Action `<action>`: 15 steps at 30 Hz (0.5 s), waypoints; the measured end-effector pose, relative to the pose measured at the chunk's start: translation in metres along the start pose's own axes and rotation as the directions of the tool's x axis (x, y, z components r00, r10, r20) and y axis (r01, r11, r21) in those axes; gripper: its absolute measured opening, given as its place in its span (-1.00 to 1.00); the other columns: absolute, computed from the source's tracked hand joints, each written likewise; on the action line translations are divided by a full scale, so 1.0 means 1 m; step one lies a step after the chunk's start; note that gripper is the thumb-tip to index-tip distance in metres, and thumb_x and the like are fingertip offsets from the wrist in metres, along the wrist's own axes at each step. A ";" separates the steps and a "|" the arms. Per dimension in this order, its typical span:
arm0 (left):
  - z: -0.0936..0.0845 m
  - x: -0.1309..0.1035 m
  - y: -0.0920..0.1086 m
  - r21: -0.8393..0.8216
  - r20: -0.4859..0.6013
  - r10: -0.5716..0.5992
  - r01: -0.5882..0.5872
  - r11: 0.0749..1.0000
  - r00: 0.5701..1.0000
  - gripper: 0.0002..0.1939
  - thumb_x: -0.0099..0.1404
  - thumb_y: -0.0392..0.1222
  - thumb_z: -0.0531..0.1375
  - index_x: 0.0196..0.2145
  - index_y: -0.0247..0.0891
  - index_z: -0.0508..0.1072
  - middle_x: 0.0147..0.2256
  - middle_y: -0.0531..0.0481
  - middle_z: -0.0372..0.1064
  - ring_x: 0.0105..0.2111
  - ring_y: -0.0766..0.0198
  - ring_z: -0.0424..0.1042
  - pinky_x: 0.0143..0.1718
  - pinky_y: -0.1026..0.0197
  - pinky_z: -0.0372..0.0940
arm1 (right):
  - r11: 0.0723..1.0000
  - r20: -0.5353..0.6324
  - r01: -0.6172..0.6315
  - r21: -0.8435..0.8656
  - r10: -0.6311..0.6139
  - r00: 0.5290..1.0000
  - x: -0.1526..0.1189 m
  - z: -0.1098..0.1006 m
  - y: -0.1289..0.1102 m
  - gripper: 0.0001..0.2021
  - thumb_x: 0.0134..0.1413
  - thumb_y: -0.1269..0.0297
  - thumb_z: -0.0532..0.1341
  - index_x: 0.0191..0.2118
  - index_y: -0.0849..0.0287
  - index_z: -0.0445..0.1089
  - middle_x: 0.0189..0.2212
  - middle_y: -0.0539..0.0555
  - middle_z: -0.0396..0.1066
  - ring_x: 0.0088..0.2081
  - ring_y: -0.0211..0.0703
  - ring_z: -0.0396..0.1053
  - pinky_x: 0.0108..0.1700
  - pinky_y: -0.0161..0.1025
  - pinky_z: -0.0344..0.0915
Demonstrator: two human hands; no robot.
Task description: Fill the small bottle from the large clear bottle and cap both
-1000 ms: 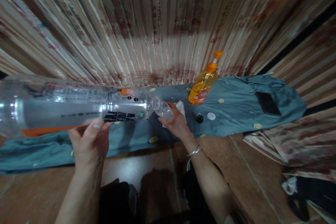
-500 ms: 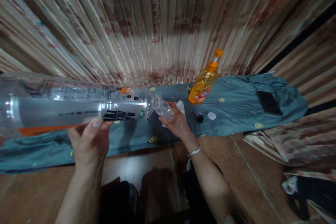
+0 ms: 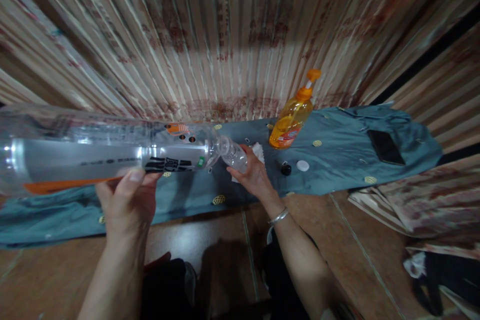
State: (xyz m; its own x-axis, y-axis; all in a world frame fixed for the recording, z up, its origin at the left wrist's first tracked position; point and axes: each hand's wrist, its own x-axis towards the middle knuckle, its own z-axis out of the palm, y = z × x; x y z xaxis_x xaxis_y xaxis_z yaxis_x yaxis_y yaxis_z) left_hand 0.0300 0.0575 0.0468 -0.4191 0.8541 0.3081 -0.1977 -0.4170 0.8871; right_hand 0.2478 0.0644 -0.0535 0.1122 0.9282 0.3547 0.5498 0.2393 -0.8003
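My left hand [image 3: 129, 197] is closed around the underside of a large clear plastic bottle [image 3: 93, 155], which lies nearly level in the air with its neck to the right. The bottle has a silver, black and orange label. My right hand [image 3: 253, 172] grips a small clear plastic bottle [image 3: 235, 156], tilted with its mouth up against the large bottle's mouth. Whether liquid passes between them I cannot tell. Just behind my right fingers, a white tissue [image 3: 258, 152] lies on the blue-green cloth [image 3: 195, 197]. A black cap [image 3: 285, 169] and a white cap [image 3: 302, 165] rest right of that hand.
An orange pump bottle [image 3: 290, 120] with yellow-orange liquid stands behind the caps. A black phone [image 3: 385, 147] lies at the cloth's right end. A patterned curtain [image 3: 232, 45] hangs behind, and a tiled floor [image 3: 311, 215] shows in front. Dark fabric [image 3: 450, 270] is at lower right.
The large bottle has shifted very slightly left in view. Both hands keep their holds, and the two mouths stay together.
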 end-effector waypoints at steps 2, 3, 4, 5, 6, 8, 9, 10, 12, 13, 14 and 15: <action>0.001 -0.001 -0.001 -0.046 -0.054 -0.021 0.018 0.999 0.998 -0.72 -0.31 -0.19 0.41 -0.70 -0.20 0.34 -0.70 0.18 0.21 -0.61 0.38 0.26 -0.47 0.18 0.40 | 1.000 0.006 -0.001 -0.001 0.001 1.000 0.000 0.000 0.000 -0.36 -0.08 0.32 0.37 0.16 0.19 0.21 0.06 0.19 0.41 0.11 0.05 0.39 0.17 0.00 0.33; 0.001 -0.001 -0.001 -0.062 -0.069 -0.028 0.024 0.998 0.997 -0.74 -0.31 -0.21 0.40 -0.71 -0.21 0.35 -0.70 0.17 0.22 -0.61 0.38 0.27 -0.48 0.19 0.40 | 1.000 0.007 -0.002 -0.002 0.002 1.000 0.000 0.000 0.000 -0.36 -0.07 0.32 0.37 0.16 0.20 0.21 0.06 0.20 0.41 0.10 0.04 0.39 0.17 -0.01 0.34; 0.001 -0.001 -0.001 -0.066 -0.070 -0.029 0.024 0.998 0.997 -0.75 -0.31 -0.22 0.40 -0.71 -0.21 0.36 -0.71 0.17 0.23 -0.62 0.38 0.28 -0.49 0.20 0.40 | 1.000 0.006 -0.003 -0.003 0.003 1.000 0.000 0.000 0.000 -0.36 -0.07 0.32 0.37 0.16 0.21 0.20 0.06 0.21 0.42 0.10 0.04 0.39 0.17 -0.01 0.34; 0.001 -0.001 -0.001 -0.067 -0.067 -0.026 0.022 0.998 0.997 -0.75 -0.31 -0.22 0.40 -0.70 -0.21 0.37 -0.71 0.17 0.24 -0.62 0.37 0.29 -0.49 0.21 0.40 | 1.000 0.003 -0.002 -0.003 0.002 1.000 0.000 0.000 0.000 -0.36 -0.07 0.32 0.37 0.16 0.21 0.20 0.06 0.21 0.42 0.10 0.04 0.39 0.17 -0.01 0.34; 0.001 -0.001 -0.001 -0.066 -0.067 -0.023 0.018 0.998 0.997 -0.75 -0.32 -0.21 0.40 -0.70 -0.22 0.37 -0.72 0.17 0.25 -0.62 0.37 0.30 -0.50 0.21 0.40 | 1.000 0.000 0.001 -0.003 -0.001 1.000 -0.001 0.000 0.000 -0.36 -0.07 0.32 0.37 0.16 0.20 0.20 0.06 0.20 0.42 0.09 0.04 0.40 0.16 -0.02 0.34; 0.000 -0.001 -0.002 -0.061 -0.078 -0.024 0.019 0.998 0.997 -0.72 -0.34 -0.19 0.41 -0.72 -0.23 0.35 -0.73 0.16 0.27 -0.63 0.36 0.31 -0.51 0.20 0.41 | 1.000 -0.003 0.012 -0.004 -0.012 1.000 -0.001 0.000 0.001 -0.36 -0.07 0.31 0.37 0.16 0.18 0.20 0.06 0.19 0.42 0.09 0.03 0.40 0.16 -0.02 0.34; -0.001 -0.001 -0.002 -0.058 -0.087 -0.029 0.024 0.998 0.996 -0.70 -0.35 -0.18 0.42 -0.72 -0.23 0.34 -0.74 0.15 0.29 -0.64 0.36 0.32 -0.51 0.20 0.41 | 1.000 -0.005 0.014 -0.004 -0.014 1.000 -0.001 0.000 0.001 -0.36 -0.07 0.31 0.37 0.16 0.16 0.20 0.06 0.18 0.41 0.09 0.03 0.40 0.16 -0.02 0.34; -0.001 -0.001 -0.002 -0.057 -0.098 -0.033 0.028 0.998 0.995 -0.68 -0.37 -0.17 0.43 -0.72 -0.23 0.34 -0.74 0.15 0.30 -0.65 0.35 0.32 -0.52 0.20 0.41 | 1.000 -0.008 0.013 -0.005 -0.014 1.000 -0.001 0.001 0.001 -0.36 -0.07 0.31 0.37 0.16 0.15 0.20 0.06 0.18 0.41 0.09 0.03 0.40 0.16 -0.01 0.34; -0.001 0.000 -0.002 -0.054 -0.112 -0.031 0.025 0.998 0.993 -0.67 -0.39 -0.17 0.44 -0.72 -0.24 0.35 -0.75 0.15 0.30 -0.68 0.36 0.30 -0.54 0.20 0.40 | 1.000 -0.009 0.010 -0.005 -0.010 1.000 -0.001 0.001 0.001 -0.36 -0.07 0.30 0.37 0.16 0.14 0.20 0.05 0.17 0.41 0.08 0.03 0.40 0.15 -0.01 0.34; -0.001 -0.001 -0.002 -0.051 -0.109 -0.026 0.021 0.999 0.994 -0.67 -0.39 -0.17 0.44 -0.72 -0.24 0.35 -0.76 0.14 0.29 -0.69 0.36 0.29 -0.55 0.20 0.39 | 1.000 -0.009 0.011 -0.005 -0.011 1.000 -0.001 0.001 0.001 -0.36 -0.07 0.30 0.37 0.16 0.15 0.20 0.05 0.17 0.41 0.08 0.04 0.40 0.16 0.00 0.34; 0.000 -0.001 -0.001 -0.047 -0.101 -0.020 0.016 0.999 0.995 -0.68 -0.39 -0.17 0.45 -0.73 -0.24 0.36 -0.76 0.13 0.29 -0.69 0.36 0.28 -0.56 0.19 0.38 | 1.000 -0.007 0.013 -0.006 -0.013 1.000 -0.001 0.001 0.001 -0.37 -0.07 0.29 0.37 0.16 0.15 0.20 0.05 0.18 0.41 0.09 0.04 0.40 0.16 0.00 0.33; 0.000 -0.001 -0.001 -0.048 -0.093 -0.013 0.009 0.999 0.996 -0.68 -0.39 -0.18 0.45 -0.73 -0.24 0.36 -0.76 0.13 0.28 -0.69 0.35 0.28 -0.57 0.18 0.37 | 1.000 -0.003 0.016 -0.007 -0.016 1.000 -0.001 0.001 0.001 -0.37 -0.07 0.29 0.36 0.16 0.16 0.20 0.05 0.18 0.41 0.09 0.05 0.40 0.16 0.00 0.33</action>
State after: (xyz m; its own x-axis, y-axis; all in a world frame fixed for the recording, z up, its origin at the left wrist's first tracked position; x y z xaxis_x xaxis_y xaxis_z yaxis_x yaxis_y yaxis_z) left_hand 0.0307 0.0572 0.0462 -0.4968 0.8270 0.2632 -0.2437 -0.4240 0.8723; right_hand 0.2477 0.0641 -0.0546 0.1057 0.9233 0.3691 0.5572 0.2525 -0.7911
